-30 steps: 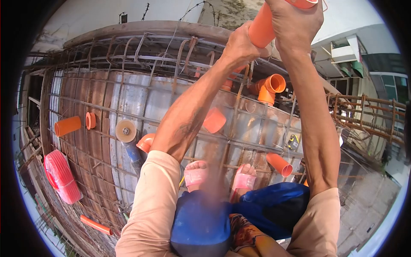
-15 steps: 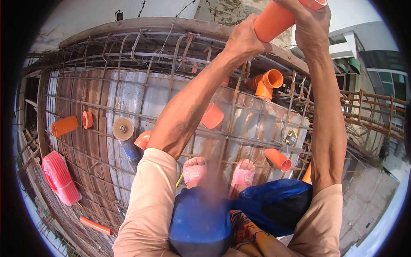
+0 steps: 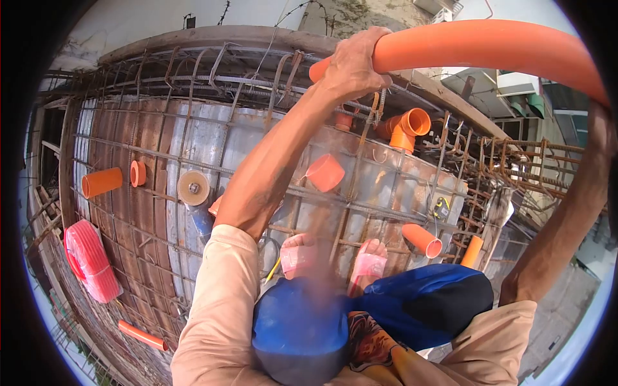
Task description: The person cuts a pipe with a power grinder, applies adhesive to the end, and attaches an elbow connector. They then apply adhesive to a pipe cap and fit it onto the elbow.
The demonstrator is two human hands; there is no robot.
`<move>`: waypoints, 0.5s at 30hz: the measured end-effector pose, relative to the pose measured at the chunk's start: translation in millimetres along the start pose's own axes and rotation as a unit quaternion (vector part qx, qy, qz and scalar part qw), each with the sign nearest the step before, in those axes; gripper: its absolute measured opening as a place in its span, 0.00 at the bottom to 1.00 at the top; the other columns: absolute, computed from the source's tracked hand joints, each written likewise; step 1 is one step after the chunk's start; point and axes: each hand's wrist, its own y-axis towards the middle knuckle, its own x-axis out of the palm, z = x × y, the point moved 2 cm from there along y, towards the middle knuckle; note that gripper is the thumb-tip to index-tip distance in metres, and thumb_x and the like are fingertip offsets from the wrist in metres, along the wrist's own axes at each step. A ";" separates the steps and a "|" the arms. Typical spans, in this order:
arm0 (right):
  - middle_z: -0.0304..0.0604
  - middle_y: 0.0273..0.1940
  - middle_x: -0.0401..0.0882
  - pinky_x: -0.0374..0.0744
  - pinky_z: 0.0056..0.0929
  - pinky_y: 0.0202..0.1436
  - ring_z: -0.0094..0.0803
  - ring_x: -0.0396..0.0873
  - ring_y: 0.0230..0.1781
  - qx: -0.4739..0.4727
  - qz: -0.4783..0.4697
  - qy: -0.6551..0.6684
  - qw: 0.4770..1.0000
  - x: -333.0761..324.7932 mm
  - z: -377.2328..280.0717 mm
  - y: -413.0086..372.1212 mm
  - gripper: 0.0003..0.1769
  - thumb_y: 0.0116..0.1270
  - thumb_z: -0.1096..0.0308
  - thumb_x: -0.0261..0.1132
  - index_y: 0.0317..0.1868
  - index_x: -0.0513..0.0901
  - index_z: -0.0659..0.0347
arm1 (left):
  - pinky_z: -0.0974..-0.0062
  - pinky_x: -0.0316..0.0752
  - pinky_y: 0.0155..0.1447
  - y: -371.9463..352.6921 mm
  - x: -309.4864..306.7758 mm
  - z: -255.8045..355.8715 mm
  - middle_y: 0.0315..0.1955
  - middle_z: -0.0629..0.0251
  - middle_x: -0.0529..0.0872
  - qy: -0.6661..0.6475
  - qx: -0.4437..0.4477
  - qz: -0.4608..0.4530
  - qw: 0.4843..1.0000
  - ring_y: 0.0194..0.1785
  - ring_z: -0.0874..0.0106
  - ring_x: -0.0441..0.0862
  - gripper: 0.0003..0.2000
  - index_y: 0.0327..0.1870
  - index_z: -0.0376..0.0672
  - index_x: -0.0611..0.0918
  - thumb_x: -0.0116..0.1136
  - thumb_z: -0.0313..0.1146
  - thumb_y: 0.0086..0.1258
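A long orange plastic pipe (image 3: 476, 46) spans the upper right, looking curved through the wide lens. My left hand (image 3: 358, 64) is closed around it near its left end, which sticks out just beyond the hand. At the right edge of view, my right hand (image 3: 599, 116) meets the pipe from below; its fingers are hidden behind the pipe and the dark border. Below the pipe, an orange pipe fitting with an open mouth (image 3: 404, 130) sits among the rebar.
Rebar grid (image 3: 309, 191) covers corrugated metal sheets (image 3: 116, 141). About my feet lie an angle grinder (image 3: 194, 188), short orange pipe pieces (image 3: 421, 240), an orange collar (image 3: 138, 173), a tape measure (image 3: 441, 207) and a wrapped pink coil (image 3: 91, 260). A wooden beam (image 3: 225, 38) edges the far side.
The pipe has swung from pointing up toward me to lying across the upper right. My right hand has moved far right along it; my left hand has shifted slightly left.
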 end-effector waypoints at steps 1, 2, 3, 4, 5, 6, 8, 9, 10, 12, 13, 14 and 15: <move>0.38 0.49 0.76 0.78 0.36 0.46 0.30 0.78 0.44 0.009 0.026 -0.024 0.999 -35.8 -11.8 -14.1 0.22 0.64 0.68 0.72 0.58 0.78 0.57 | 0.61 0.80 0.57 -6.6 -4.4 -10.6 0.46 0.57 0.87 0.040 0.036 0.021 0.998 0.50 0.56 0.85 0.28 0.56 0.40 0.80 0.75 0.34 0.50; 0.39 0.50 0.75 0.78 0.38 0.47 0.30 0.78 0.45 0.020 0.055 -0.047 0.997 -70.8 -22.8 -30.8 0.22 0.64 0.67 0.72 0.58 0.78 0.57 | 0.60 0.80 0.56 -13.9 -11.2 -17.8 0.46 0.56 0.87 0.083 0.068 0.040 0.993 0.49 0.54 0.85 0.27 0.55 0.40 0.80 0.75 0.33 0.51; 0.39 0.51 0.75 0.78 0.39 0.47 0.31 0.78 0.46 0.036 0.089 -0.076 0.992 -108.8 -35.3 -50.0 0.23 0.64 0.66 0.72 0.59 0.77 0.57 | 0.58 0.80 0.51 -22.0 -19.6 -17.6 0.40 0.57 0.87 0.079 0.095 0.044 0.991 0.45 0.53 0.85 0.21 0.51 0.41 0.81 0.70 0.30 0.54; 0.40 0.52 0.74 0.78 0.40 0.47 0.32 0.78 0.46 0.059 0.125 -0.105 0.985 -146.8 -49.0 -73.7 0.24 0.65 0.66 0.72 0.59 0.77 0.57 | 0.58 0.80 0.50 -32.7 -25.2 -18.1 0.38 0.58 0.87 0.080 0.072 0.004 0.994 0.43 0.54 0.85 0.19 0.49 0.41 0.81 0.69 0.29 0.55; 0.41 0.52 0.74 0.78 0.41 0.48 0.33 0.78 0.47 0.087 0.161 -0.132 0.974 -184.9 -63.1 -97.1 0.24 0.65 0.65 0.72 0.60 0.77 0.57 | 0.59 0.79 0.48 -44.3 -29.6 -16.5 0.36 0.58 0.86 0.080 0.045 -0.039 0.995 0.42 0.55 0.85 0.17 0.48 0.41 0.81 0.68 0.28 0.56; 0.42 0.53 0.74 0.78 0.42 0.48 0.34 0.77 0.48 0.119 0.201 -0.162 0.959 -219.5 -77.3 -123.9 0.25 0.65 0.64 0.72 0.61 0.76 0.57 | 0.60 0.79 0.47 -56.5 -34.2 -10.5 0.34 0.59 0.86 0.071 0.019 -0.085 0.994 0.40 0.56 0.85 0.15 0.46 0.41 0.81 0.67 0.28 0.57; 0.43 0.55 0.73 0.78 0.45 0.49 0.36 0.77 0.49 0.172 0.279 -0.211 0.921 -274.3 -108.5 -177.8 0.26 0.65 0.63 0.72 0.62 0.76 0.57 | 0.62 0.77 0.44 -76.1 -46.7 24.7 0.30 0.60 0.83 0.038 -0.025 -0.131 0.990 0.37 0.58 0.84 0.11 0.42 0.40 0.81 0.66 0.28 0.58; 0.44 0.56 0.72 0.78 0.46 0.50 0.36 0.77 0.50 0.195 0.320 -0.225 0.899 -298.1 -122.2 -207.6 0.27 0.65 0.62 0.72 0.63 0.75 0.57 | 0.63 0.77 0.43 -83.8 -42.9 35.1 0.29 0.61 0.82 0.017 0.015 -0.118 0.993 0.37 0.59 0.84 0.11 0.41 0.40 0.81 0.66 0.28 0.57; 0.45 0.57 0.72 0.78 0.47 0.50 0.37 0.77 0.51 0.219 0.358 -0.236 0.876 -317.5 -136.0 -234.1 0.28 0.65 0.61 0.72 0.63 0.75 0.57 | 0.63 0.76 0.43 -95.7 -40.8 48.2 0.28 0.62 0.82 -0.006 0.049 -0.104 0.993 0.37 0.60 0.84 0.11 0.40 0.39 0.80 0.67 0.28 0.56; 0.46 0.59 0.71 0.78 0.49 0.51 0.39 0.77 0.52 0.265 0.423 -0.250 0.830 -348.0 -163.2 -287.9 0.29 0.66 0.60 0.72 0.64 0.74 0.57 | 0.66 0.79 0.54 -121.2 -33.7 69.9 0.47 0.54 0.83 -0.064 -0.061 -0.152 0.984 0.57 0.58 0.81 0.23 0.57 0.43 0.79 0.68 0.41 0.64; 0.47 0.60 0.70 0.78 0.50 0.51 0.40 0.77 0.53 0.281 0.453 -0.253 0.807 -355.8 -176.1 -314.7 0.30 0.66 0.59 0.72 0.65 0.74 0.57 | 0.66 0.79 0.57 -140.2 -17.8 68.5 0.54 0.51 0.81 -0.091 -0.076 -0.137 0.983 0.62 0.57 0.78 0.27 0.63 0.44 0.77 0.67 0.45 0.65; 0.48 0.61 0.70 0.78 0.52 0.52 0.41 0.77 0.54 0.289 0.488 -0.246 0.786 -363.4 -185.5 -344.0 0.30 0.66 0.58 0.72 0.66 0.73 0.57 | 0.67 0.79 0.61 -152.9 -1.8 62.0 0.60 0.49 0.79 -0.115 -0.080 -0.117 0.983 0.68 0.56 0.75 0.31 0.69 0.46 0.75 0.67 0.50 0.67; 0.49 0.62 0.70 0.78 0.53 0.52 0.41 0.77 0.54 0.298 0.512 -0.243 0.768 -368.1 -194.3 -366.4 0.31 0.66 0.58 0.72 0.66 0.73 0.57 | 0.63 0.76 0.68 -171.7 14.3 54.5 0.72 0.49 0.68 -0.169 -0.120 -0.200 0.958 0.75 0.55 0.66 0.43 0.78 0.48 0.64 0.64 0.61 0.68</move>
